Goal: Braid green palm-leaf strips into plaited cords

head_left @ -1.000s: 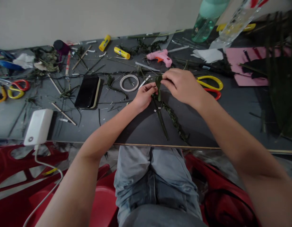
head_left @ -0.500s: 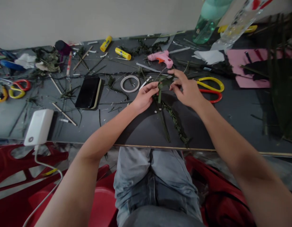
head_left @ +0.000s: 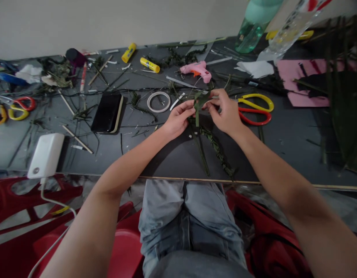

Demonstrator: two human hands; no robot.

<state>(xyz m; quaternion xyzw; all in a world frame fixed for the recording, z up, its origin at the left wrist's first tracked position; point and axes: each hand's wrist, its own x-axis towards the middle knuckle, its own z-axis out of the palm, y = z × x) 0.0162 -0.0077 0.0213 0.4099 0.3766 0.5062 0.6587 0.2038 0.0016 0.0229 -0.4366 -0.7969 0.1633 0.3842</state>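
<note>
My left hand (head_left: pixel 178 120) pinches a bundle of green leaf strips (head_left: pixel 197 116) between thumb and fingers, above the middle of the table. From the other side my right hand (head_left: pixel 227 116) closes its fingertips on the upper right part of the same strips; the exact grip is partly hidden. Below the hands a braided length of green leaf (head_left: pixel 215 147) slants down to the table's front edge. Beside it lies a narrow straight leaf strip (head_left: pixel 202 156). Scissors with yellow and red handles (head_left: pixel 255 122) lie just right of my right wrist.
Behind my hands lie a pink glue gun (head_left: pixel 196 69) and two yellow glue sticks (head_left: pixel 149 65). To the left are a tape roll (head_left: pixel 149 106), a phone (head_left: pixel 106 113) and a white power bank (head_left: pixel 46 155) with a cable. A green bottle (head_left: pixel 250 34) stands at the back right.
My right hand has moved left and its raised fingers have come down onto the leaf strips. My left hand has stayed nearly in place, still holding the strips.
</note>
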